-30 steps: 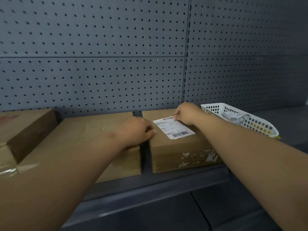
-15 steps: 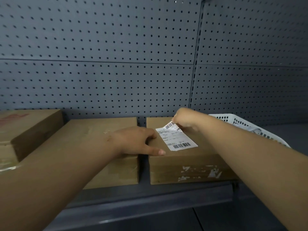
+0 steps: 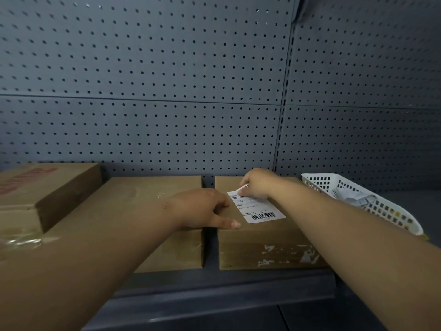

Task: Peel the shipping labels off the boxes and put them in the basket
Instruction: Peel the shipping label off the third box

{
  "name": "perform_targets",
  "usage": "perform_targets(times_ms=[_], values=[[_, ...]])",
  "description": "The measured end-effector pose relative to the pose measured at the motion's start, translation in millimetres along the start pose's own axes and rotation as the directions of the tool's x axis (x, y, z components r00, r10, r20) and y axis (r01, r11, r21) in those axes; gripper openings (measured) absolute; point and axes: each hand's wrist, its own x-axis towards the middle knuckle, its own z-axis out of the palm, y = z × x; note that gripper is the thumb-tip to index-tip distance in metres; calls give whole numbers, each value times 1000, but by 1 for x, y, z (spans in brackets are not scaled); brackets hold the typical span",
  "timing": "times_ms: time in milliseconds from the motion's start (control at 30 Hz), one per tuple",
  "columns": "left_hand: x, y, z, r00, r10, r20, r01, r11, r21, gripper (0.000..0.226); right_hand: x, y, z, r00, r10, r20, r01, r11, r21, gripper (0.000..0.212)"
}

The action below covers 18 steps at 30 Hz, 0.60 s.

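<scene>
- Nearest, along the front of the right box (image 3: 269, 237): bare cardboard face with torn white paper scraps; possibly leftovers of an older sticker, though hard to confirm.
- On the near-left corner of that box: left hand (image 3: 205, 207) pressed flat, fingers spread and clamped on nothing, thumb along the top edge, seemingly bracing the box.
- On top of the right box, just right of the left hand: shipping label (image 3: 259, 207), white with a barcode at its near end, most of it lying stuck flat.
- At the far end of the label: right hand (image 3: 256, 183) pinched closed on the lifted far corner, which curls up off the cardboard.
- Left of the right box, across a narrow gap: middle box (image 3: 133, 211), top bare of any label, with faint residue marks; likely finished already.
- Further left of the right box: taller third box (image 3: 45, 185) with red print on top; no shipping label visible on the faces shown.
- Right of the right box, just beside it: white basket (image 3: 391, 211) with crumpled white paper (image 3: 350, 195) inside, probably labels dropped in already.
- Behind the right box: grey pegboard wall (image 3: 167, 103).
- Judged progress: peel only begun on this label; left to do are pulling it fully free and dropping it in the basket.
</scene>
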Motion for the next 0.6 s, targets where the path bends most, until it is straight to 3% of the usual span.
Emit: perform_targets(times_ms=[67, 200, 333, 400, 533, 600], values=[[1, 0, 0, 1000, 1, 2, -1, 1000, 0, 67, 1, -2, -2, 999, -23, -22, 24, 999, 29, 18], [1, 0, 0, 1000, 2, 1, -2, 1000, 10, 67, 2, 4, -2, 995, -85, -51, 91, 987, 132, 16], [2, 0, 0, 1000, 3, 6, -3, 1000, 31, 67, 0, 5, 1, 993, -74, 90, 56, 980, 190, 40], [2, 1, 0, 1000, 2, 9, -2, 999, 44, 68, 0, 0, 2, 991, -102, 85, 89, 986, 144, 57], [2, 1, 0, 1000, -2, 8, 1, 999, 46, 70, -2, -4, -1, 980, -198, 32, 194, 977, 93, 23], [2, 0, 0, 1000, 1, 6, -1, 999, 39, 70, -3, -3, -2, 974, -228, 0, 227, 971, 68, 18]])
